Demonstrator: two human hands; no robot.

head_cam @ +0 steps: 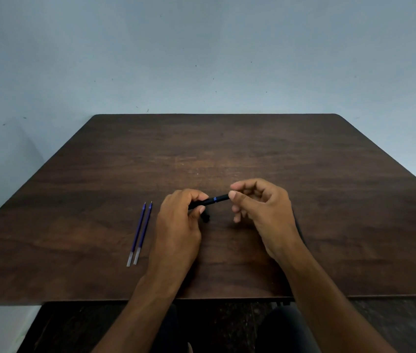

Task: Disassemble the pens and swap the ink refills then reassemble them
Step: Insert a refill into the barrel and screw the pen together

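Head view is showing a person seated at a dark brown wooden table (303,174), working a slim black pen barrel with a blue ring (213,200) just above the tabletop. The left hand (179,225) is gripping one end of the barrel, fingers curled round it; the right hand (258,207) is pinching the other end between thumb and fingertips. The blue ring is sitting in the exposed stretch between the two hands.

Two purple ink refills with pale clear ends (139,234) are lying side by side on the table, just beside the left hand and touching nothing else, tips pointing away from the person. A small black part (206,217) (too small to identify) is lying under the barrel, partly hidden by the left hand.

Judgement on progress: both refills appear to be out, so disassembly is looking largely done. Whether the held barrel is being unscrewed or closed cannot be told. Swapping the refills and reassembling both pens are seemingly remaining; the second pen's body is not visible.
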